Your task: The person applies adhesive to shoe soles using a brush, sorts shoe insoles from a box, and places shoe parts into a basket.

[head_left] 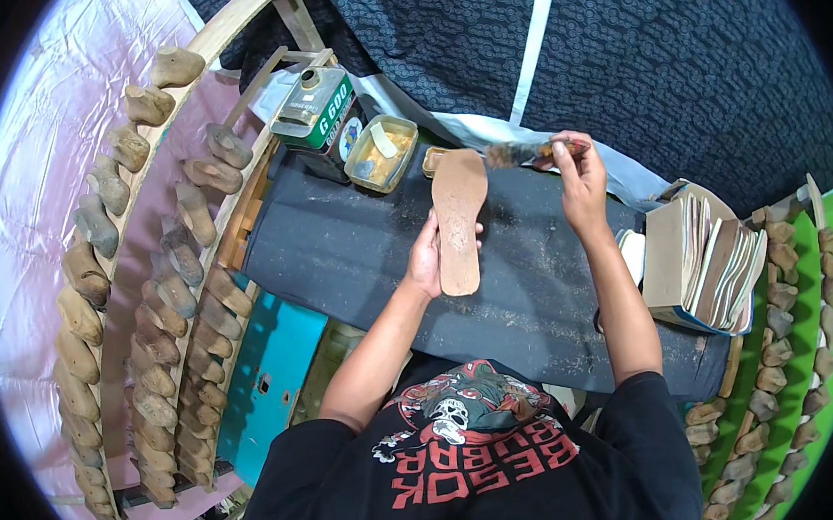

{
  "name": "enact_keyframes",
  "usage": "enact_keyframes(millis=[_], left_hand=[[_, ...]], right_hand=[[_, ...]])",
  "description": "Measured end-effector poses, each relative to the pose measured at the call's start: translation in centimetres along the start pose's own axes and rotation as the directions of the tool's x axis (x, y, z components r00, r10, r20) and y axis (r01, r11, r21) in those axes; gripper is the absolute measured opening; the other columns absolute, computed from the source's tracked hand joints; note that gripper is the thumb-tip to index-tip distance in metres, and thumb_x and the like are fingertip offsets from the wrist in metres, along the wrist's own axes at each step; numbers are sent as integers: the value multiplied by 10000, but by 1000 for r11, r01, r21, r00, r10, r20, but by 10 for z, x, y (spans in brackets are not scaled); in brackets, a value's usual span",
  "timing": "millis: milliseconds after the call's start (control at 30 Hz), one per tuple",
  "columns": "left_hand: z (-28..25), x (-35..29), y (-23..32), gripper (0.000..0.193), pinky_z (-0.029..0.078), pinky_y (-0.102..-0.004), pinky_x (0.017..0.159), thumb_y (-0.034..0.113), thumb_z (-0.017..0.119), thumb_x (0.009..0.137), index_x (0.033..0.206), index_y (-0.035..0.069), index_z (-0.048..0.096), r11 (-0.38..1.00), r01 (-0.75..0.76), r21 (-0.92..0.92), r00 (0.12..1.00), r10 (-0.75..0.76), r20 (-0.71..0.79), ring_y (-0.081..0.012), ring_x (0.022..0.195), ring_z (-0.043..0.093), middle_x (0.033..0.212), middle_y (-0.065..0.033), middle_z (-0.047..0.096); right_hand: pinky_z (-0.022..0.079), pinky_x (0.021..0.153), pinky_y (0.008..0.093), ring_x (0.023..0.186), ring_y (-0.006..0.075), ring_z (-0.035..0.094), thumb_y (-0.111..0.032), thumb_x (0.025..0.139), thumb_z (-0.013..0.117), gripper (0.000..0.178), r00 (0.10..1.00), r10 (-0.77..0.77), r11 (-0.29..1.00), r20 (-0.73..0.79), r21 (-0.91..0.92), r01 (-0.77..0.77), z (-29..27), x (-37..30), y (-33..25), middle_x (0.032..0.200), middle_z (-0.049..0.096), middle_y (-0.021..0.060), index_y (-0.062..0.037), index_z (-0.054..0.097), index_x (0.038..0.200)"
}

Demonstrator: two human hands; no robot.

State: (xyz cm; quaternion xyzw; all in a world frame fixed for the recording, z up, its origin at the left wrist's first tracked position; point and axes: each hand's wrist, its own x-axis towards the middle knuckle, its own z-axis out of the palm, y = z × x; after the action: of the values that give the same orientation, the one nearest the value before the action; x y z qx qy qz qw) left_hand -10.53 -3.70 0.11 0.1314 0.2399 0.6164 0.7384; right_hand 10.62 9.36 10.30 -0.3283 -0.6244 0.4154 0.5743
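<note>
My left hand [424,261] is closed round the lower part of a brown shoe sole [461,206], holding it over the dark table with its wide end pointing away from me. Up and to the right, my right hand [582,183] grips the handle of a worn brush [516,154]. The dark bristles point left, close beside the sole's wide end; whether they touch it I cannot tell. Partly hidden behind that end is a small shallow container [432,161]. Left of it stands an open plastic tub [402,132] with yellowish contents and a flat pale piece inside.
A green and dark metal can [320,124] stands at the table's far left. At the right, a box [663,256] holds many upright flat sole pieces. Wooden shoe lasts [149,104] line curved racks on the left, with more lasts [771,378] at the right. Dark fabric [660,49] hangs behind the table.
</note>
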Motion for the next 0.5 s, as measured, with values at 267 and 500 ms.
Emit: enact_keyframes(millis=[267,500], left_hand=[[50,22,-15,534,575,-389,867,524,342,1081,1388,139,548,994,-105,-22,994,105,-35,-234,1018,683,1204,-80,677],[55,30,-28,554,590,-420,793,552,316,1077,1360,130,537,995,-73,66,995,77,-66,-263,869,688,1081,-148,699]], right_hand=[[531,763,350,847,240,683,-107,950,673,181,890,-157,916,429,-274,294,-16,-51,-78,931,678,134,10,605,1071],[515,670,385,711,298,614,13,838,720,232,698,-368,774,615,-213,596,-25,-85,-94,839,605,125,-21,580,1020]])
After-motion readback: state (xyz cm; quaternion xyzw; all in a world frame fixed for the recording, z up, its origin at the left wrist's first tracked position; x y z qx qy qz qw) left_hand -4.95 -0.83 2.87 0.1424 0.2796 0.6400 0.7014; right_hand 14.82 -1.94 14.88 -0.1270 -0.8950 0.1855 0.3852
